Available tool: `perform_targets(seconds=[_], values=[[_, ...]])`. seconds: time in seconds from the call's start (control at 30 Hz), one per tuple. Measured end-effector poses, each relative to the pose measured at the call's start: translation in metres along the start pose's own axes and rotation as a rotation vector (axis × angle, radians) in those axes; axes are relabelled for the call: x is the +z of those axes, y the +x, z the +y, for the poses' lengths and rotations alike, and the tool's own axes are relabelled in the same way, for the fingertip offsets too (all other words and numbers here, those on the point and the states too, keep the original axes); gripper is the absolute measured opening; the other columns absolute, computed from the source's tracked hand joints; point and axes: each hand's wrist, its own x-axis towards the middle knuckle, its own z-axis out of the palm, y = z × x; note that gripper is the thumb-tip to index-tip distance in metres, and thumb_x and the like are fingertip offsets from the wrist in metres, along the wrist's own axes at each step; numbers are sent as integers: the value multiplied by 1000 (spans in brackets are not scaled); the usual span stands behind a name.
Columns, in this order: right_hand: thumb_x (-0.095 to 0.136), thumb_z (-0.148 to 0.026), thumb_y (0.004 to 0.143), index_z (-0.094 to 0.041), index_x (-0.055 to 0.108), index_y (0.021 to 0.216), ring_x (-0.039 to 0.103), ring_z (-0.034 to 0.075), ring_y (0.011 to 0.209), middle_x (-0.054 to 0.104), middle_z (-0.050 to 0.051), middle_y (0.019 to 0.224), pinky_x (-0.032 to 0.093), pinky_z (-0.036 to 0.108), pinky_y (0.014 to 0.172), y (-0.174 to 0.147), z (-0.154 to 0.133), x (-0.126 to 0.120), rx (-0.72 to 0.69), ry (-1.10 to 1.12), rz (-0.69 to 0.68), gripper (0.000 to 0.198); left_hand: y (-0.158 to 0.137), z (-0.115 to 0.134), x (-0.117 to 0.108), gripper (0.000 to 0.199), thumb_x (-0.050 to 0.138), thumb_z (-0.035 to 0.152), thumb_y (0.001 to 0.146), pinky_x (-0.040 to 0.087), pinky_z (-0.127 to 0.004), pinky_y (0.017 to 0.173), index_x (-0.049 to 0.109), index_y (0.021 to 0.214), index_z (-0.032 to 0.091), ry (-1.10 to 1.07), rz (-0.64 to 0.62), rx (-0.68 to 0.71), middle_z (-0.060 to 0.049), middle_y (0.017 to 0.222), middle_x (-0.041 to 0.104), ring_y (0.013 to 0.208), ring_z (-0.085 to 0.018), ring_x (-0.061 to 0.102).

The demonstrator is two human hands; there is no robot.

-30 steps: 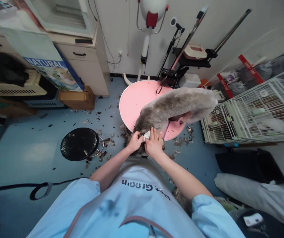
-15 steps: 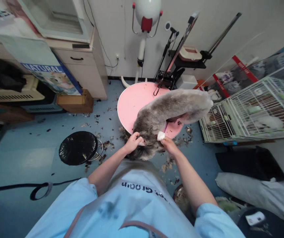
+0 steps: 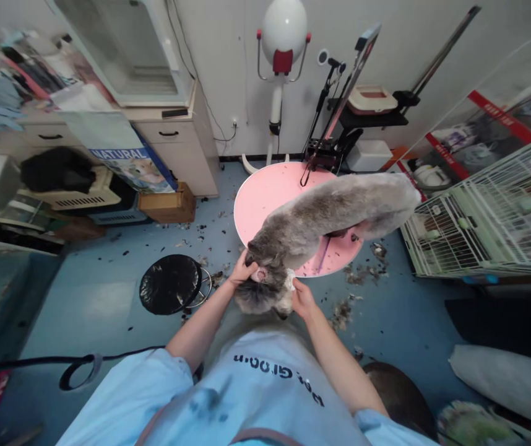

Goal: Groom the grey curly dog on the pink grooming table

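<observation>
A grey dog (image 3: 335, 207) with short-clipped fur stands on a round pink grooming table (image 3: 263, 192), its head hanging over the near edge, close to my apron. My left hand (image 3: 243, 271) is closed on the dog's ear (image 3: 259, 274), which is turned back so that its pink inside shows. Pinched in the fingers of my right hand (image 3: 303, 299) is a small white piece of cotton (image 3: 289, 280), held against the other side of the dog's head. My right fingertips are partly hidden by the cotton and fur.
A black-topped stool (image 3: 170, 285) stands left of the table. Fur clippings (image 3: 340, 314) litter the blue floor. White wire cages (image 3: 474, 223) are on the right. Behind the table stand a white dome-headed dryer (image 3: 284, 28) and a grooming arm with a loop (image 3: 306, 173).
My right hand has brought the white cotton down to the side of the dog's head. The dog's head has turned, and my left hand still holds the ear. The view has shifted left.
</observation>
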Motion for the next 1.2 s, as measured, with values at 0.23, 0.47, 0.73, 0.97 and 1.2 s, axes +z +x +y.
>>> perform_targets(seconds=[0.23, 0.47, 0.73, 0.97, 1.2], values=[[47, -47, 80, -18, 64, 94, 66, 30, 104, 74, 12, 93, 45, 51, 98, -11, 0, 10, 31, -6, -72, 36, -49, 88, -3, 15, 54, 26, 86, 35, -38, 110, 67, 83, 19, 406, 236, 305, -10, 122, 59, 123, -23, 50], [43, -47, 80, -17, 65, 96, 62, 31, 110, 73, 13, 98, 42, 52, 101, -17, 7, 19, 44, -15, -98, 40, -44, 88, 21, 8, 64, 24, 78, 41, -40, 103, 65, 79, 16, 492, 120, 161, -14, 132, 51, 119, -27, 52], [41, -42, 81, -17, 66, 95, 62, 30, 111, 73, 13, 98, 43, 51, 101, -24, 6, 17, 111, 28, -74, 38, -48, 86, 3, 27, 77, 30, 66, 36, -41, 105, 68, 90, 19, 497, -124, 166, -12, 135, 46, 122, -28, 46], [45, -38, 80, -17, 67, 92, 64, 29, 107, 74, 11, 94, 44, 51, 98, -29, 8, 19, 126, 146, -56, 33, -43, 81, 9, 20, 73, 28, 71, 30, -43, 112, 74, 88, 18, 460, -79, 171, -11, 143, 40, 134, -30, 37], [56, -36, 74, -20, 69, 92, 61, 28, 109, 73, 7, 98, 41, 50, 101, -41, 7, 16, -117, 38, 143, 27, -57, 96, 19, 24, 74, 36, 68, 37, -36, 107, 72, 84, 18, 682, -172, 230, -12, 143, 33, 132, -28, 36]])
